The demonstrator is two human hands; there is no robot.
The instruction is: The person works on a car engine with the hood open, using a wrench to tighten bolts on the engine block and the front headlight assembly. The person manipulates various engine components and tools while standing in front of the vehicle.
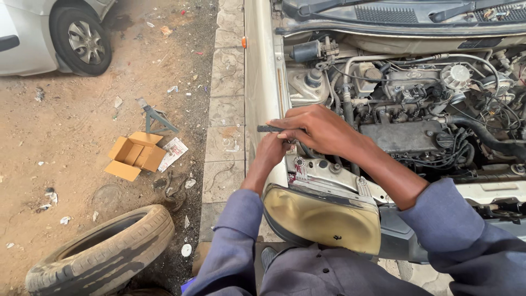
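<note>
Fingers of my right hand (318, 129) pinch a dark tool (269, 129); my left hand (272, 151) curls beneath, over the fender edge (263, 82), the headlight (320, 219) below, open dirt ground (66, 142) leftward.
</note>
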